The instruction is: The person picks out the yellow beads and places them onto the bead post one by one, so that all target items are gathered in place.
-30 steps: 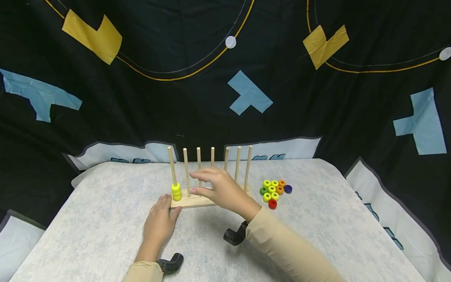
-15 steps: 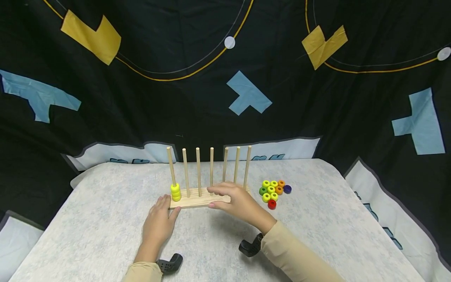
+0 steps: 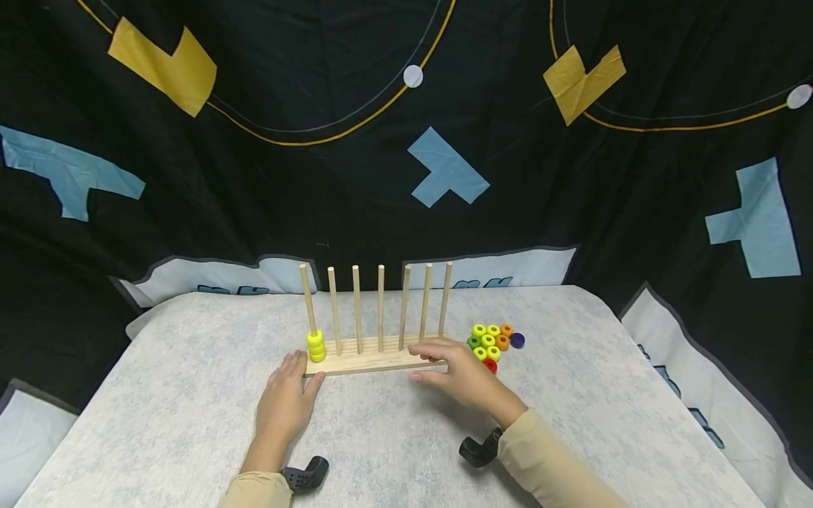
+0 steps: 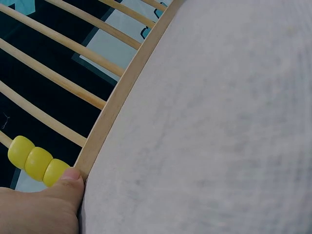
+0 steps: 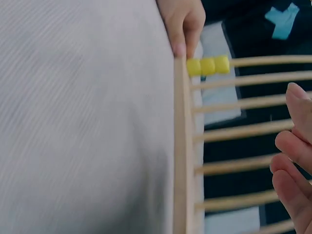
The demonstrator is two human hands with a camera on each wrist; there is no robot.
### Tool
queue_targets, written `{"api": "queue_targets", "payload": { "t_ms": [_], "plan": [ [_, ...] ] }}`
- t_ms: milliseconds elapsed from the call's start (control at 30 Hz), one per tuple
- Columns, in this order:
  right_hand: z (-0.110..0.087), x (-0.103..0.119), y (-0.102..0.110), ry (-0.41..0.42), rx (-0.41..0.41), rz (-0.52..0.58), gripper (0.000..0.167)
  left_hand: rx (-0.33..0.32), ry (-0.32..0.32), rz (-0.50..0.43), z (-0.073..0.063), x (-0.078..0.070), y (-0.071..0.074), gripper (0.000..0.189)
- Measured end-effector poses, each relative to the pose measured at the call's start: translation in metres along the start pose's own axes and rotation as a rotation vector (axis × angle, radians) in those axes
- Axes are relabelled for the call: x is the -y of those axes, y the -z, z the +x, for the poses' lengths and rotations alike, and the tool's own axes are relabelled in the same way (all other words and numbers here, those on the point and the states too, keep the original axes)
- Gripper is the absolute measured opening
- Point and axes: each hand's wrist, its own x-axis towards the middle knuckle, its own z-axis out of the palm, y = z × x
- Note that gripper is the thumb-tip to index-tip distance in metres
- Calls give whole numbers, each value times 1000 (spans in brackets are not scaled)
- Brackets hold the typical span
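A wooden peg stand (image 3: 362, 361) with a row of upright dowels sits on the table. Three yellow beads (image 3: 316, 347) are stacked on its leftmost dowel. My left hand (image 3: 284, 402) grips the stand's left end, its thumb at the front corner beside the yellow beads, as the left wrist view shows. Over the right end of the base is my right hand (image 3: 466, 374), thumb and fingers apart with nothing between them. Just beyond it lies a cluster of loose beads: yellow beads (image 3: 488, 341), orange beads (image 3: 502, 342), a green bead (image 3: 473, 342), a purple bead (image 3: 517, 341) and a partly covered red bead (image 3: 490, 365).
The pale table (image 3: 190, 395) extends on both sides of the stand. A black curtain (image 3: 356, 197) with taped shapes hangs behind it. Each wrist wears a black camera mount, such as the one (image 3: 480, 449) by the right sleeve.
My right hand has moved right along the stand, from the middle dowels to the right end beside the loose beads. My left hand and the stacked yellow beads have stayed in place.
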Motion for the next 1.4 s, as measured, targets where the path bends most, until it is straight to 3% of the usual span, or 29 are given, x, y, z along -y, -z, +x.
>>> {"api": "queue_targets", "payload": {
  "t_ms": [233, 600, 867, 1133, 1400],
  "plan": [
    [-15, -32, 18, -113, -62, -29, 46, -3, -3, 1, 0, 0, -1, 66],
    [-27, -87, 53, -284, -168, -181, 42, 12, 7, 8, 1, 2, -1, 67],
    [-24, -119, 67, -423, -134, -252, 47, 13, 9, 4, 1, 1, -1, 67],
    [-14, -128, 67, -414, -74, -289, 47, 4, 5, 0, 1, 1, -1, 66],
    [-7, -133, 65, -356, -76, -306, 41, -6, -3, 2, 0, 1, -2, 67]
  ]
}}
